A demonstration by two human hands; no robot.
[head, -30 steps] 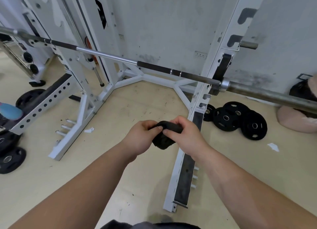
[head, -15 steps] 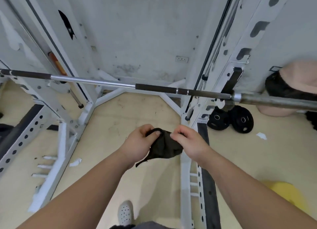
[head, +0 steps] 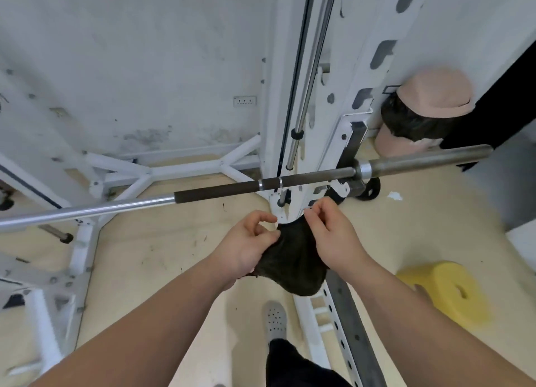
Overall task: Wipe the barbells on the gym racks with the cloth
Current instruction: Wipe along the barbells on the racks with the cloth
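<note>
Pinching cloth [head: 293, 267]: left hand [head: 246, 246], right hand [head: 332, 238].

Bare forearms [head: 162, 323], grey perforated clog [head: 275, 320], dark trousers [head: 293, 366]

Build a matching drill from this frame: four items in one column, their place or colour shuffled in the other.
Items
1. cloth
2. barbell
3. foam block
4. bin

Place or colour
A. lies across the white rack
B. yellow, on the floor at the right
C. dark, held between the left hand and the right hand
D. pink lid, standing by the wall

Pairs: 1-C, 2-A, 3-B, 4-D
</note>
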